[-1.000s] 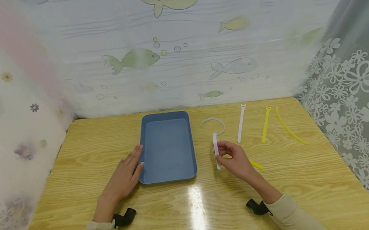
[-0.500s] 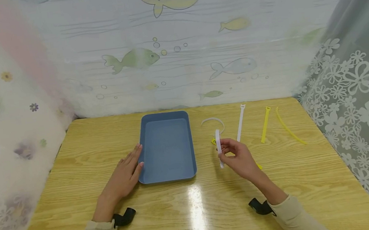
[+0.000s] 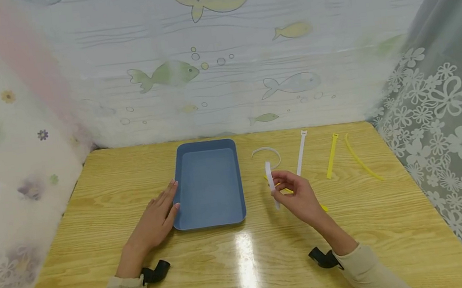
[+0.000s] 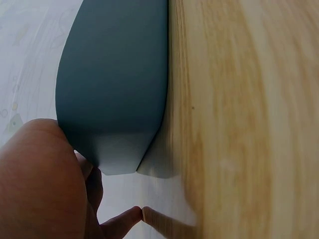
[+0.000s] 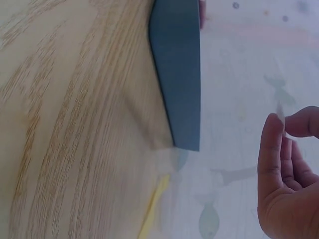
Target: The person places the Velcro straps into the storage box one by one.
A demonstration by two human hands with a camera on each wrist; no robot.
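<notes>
white strap (image 3: 271, 184) pinched upright in right hand (image 3: 298, 195), beside blue tray (image 3: 212, 212).

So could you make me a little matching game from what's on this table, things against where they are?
Things:
1. tray
2. white strap
3. yellow strap
4. left hand

Places:
A. pinched in the right hand
B. lying flat at the table's right side
C. resting against the tray's left edge
D. middle of the table

Pairs: 1-D, 2-A, 3-B, 4-C

No legible text, labels, brands or numbers anywhere in these views.
</notes>
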